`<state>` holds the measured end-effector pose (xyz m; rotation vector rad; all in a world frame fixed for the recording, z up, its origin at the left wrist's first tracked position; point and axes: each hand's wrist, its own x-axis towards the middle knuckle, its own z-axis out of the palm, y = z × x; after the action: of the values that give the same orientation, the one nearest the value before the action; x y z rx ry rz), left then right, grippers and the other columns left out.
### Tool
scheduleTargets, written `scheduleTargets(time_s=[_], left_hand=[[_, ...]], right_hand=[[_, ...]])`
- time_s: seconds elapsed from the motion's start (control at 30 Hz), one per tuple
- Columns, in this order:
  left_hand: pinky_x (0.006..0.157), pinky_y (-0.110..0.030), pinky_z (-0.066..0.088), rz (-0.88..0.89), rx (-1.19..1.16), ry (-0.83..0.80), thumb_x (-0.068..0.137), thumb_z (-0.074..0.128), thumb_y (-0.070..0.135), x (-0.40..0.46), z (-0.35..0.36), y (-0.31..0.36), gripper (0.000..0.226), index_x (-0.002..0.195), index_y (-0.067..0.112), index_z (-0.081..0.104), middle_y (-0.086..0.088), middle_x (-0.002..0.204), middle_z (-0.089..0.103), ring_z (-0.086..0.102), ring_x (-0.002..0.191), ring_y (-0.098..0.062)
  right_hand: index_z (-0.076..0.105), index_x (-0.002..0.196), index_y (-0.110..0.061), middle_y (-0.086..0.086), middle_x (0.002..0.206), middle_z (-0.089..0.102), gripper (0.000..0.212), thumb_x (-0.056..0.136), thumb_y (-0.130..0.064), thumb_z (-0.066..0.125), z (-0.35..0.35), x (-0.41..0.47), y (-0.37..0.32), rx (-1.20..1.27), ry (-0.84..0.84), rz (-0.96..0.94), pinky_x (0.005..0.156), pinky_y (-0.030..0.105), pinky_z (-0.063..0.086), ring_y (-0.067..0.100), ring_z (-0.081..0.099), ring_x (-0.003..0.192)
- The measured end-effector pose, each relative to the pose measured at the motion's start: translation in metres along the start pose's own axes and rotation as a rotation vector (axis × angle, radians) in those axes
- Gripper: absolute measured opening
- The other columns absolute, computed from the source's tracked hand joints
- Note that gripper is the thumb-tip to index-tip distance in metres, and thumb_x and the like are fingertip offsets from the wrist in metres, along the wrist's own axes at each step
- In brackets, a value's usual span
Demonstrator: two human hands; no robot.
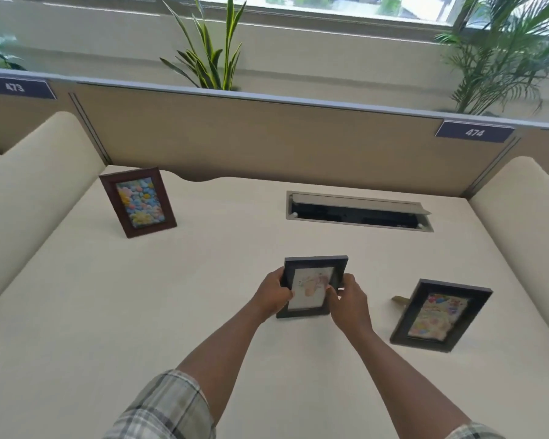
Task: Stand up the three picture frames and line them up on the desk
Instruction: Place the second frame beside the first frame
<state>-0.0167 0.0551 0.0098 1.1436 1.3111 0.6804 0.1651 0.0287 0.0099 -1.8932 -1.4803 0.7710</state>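
Middle black frame sits mid-desk, held upright between both hands; best to seat its bottom edge flat, check the back stand is out (hidden here), and square it with the brown frame far left and the black frame on the right. Left hand and right hand are both clamped on its side edges, fingers overlapping the glass.

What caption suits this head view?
Both hands position the middle black picture frame between two standing frames.
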Motion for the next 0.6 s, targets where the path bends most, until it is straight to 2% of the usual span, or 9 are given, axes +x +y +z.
scheduleTargets(time_s=[0.1,0.17,0.27,0.37,0.5,0.6], left_hand=[[0.085,-0.030,0.051,0.005,0.011,0.097,0.081,0.057,-0.010,0.005,-0.042,0.002,0.055,0.130,0.016,0.053,-0.001,0.117,0.061,0.055,0.113,-0.021],[0.084,-0.030,0.051,0.013,0.022,0.182,0.080,0.057,-0.009,0.011,-0.071,0.004,0.056,0.129,0.017,0.053,-0.001,0.117,0.062,0.057,0.115,-0.023],[0.086,-0.030,0.051,0.047,0.068,0.323,0.081,0.058,-0.005,0.019,-0.107,0.009,0.052,0.129,0.017,0.053,-0.004,0.122,0.064,0.058,0.116,-0.023],[0.083,-0.027,0.050,0.054,0.108,0.436,0.088,0.059,0.003,0.031,-0.138,0.011,0.046,0.130,0.017,0.050,-0.005,0.126,0.062,0.056,0.110,-0.018],[0.072,-0.026,0.050,-0.026,0.165,0.613,0.095,0.056,0.012,0.052,-0.175,0.015,0.025,0.119,0.011,0.050,-0.012,0.122,0.062,0.060,0.103,-0.023],[0.072,-0.031,0.052,-0.098,0.260,0.754,0.096,0.056,0.011,0.070,-0.198,0.024,0.015,0.110,0.005,0.054,-0.017,0.117,0.062,0.062,0.106,-0.031]], right_hand=[[0.051,0.109,-0.020,0.000,0.107,0.060,0.016,0.094,-0.025,0.057,0.029,0.020,-0.035,-0.016,-0.032,-0.066,0.070,0.028,0.052,0.019,0.060,0.092],[0.052,0.110,-0.019,0.000,0.105,0.059,0.017,0.095,-0.024,0.056,0.051,0.035,-0.062,-0.035,-0.036,-0.102,0.072,0.032,0.053,0.019,0.059,0.091],[0.051,0.106,-0.016,0.001,0.099,0.058,0.015,0.094,-0.023,0.055,0.080,0.055,-0.097,-0.073,-0.019,-0.138,0.070,0.034,0.048,0.022,0.058,0.088],[0.051,0.107,-0.013,0.006,0.103,0.060,0.016,0.095,-0.023,0.053,0.107,0.077,-0.128,-0.077,-0.031,-0.146,0.076,0.041,0.053,0.027,0.059,0.093],[0.050,0.108,-0.013,0.007,0.105,0.061,0.016,0.095,-0.023,0.053,0.144,0.108,-0.168,-0.063,-0.063,-0.175,0.075,0.039,0.052,0.028,0.060,0.094],[0.051,0.110,-0.012,0.007,0.108,0.061,0.019,0.096,-0.024,0.052,0.172,0.133,-0.191,-0.074,-0.075,-0.177,0.078,0.040,0.053,0.027,0.059,0.096]])
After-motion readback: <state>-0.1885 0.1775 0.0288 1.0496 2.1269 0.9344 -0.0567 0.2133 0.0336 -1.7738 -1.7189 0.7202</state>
